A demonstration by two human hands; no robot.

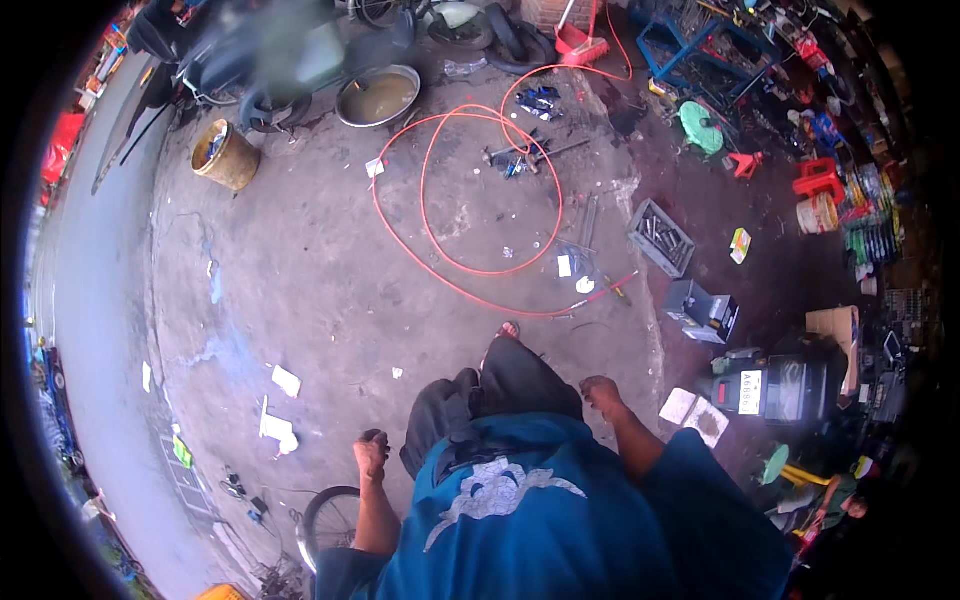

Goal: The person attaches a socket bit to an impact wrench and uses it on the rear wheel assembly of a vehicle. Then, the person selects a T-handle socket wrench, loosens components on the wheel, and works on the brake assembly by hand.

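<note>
Both sets of fingers hang low and loosely bent: on the right hand (601, 394) no held object shows, and on the left hand (372, 453) none shows either, though exactly how far they open I can't tell from up here. Out from the right fingers, a pair of pale slabs (678, 405) lies on the floor (300, 250) just off to the right, the pair's long axis slanting away from upper left to lower right; the right hand is clearly the nearer. Straight ahead of it, there's the red hose (490, 272), looping wide, its end length angling up to the right, apart from the fingers. Over on the left, a crumpled white scrap (278, 428) sits ahead and outward of the left hand, and a spoked wheel (330, 520) pokes out beside that forearm. Further out, right side: an open grey box (690, 308), then a grey crate (661, 238) of metal parts; far left, a yellowish bucket (225, 157), and up top, a wide metal basin (380, 97) of murky liquid.
</note>
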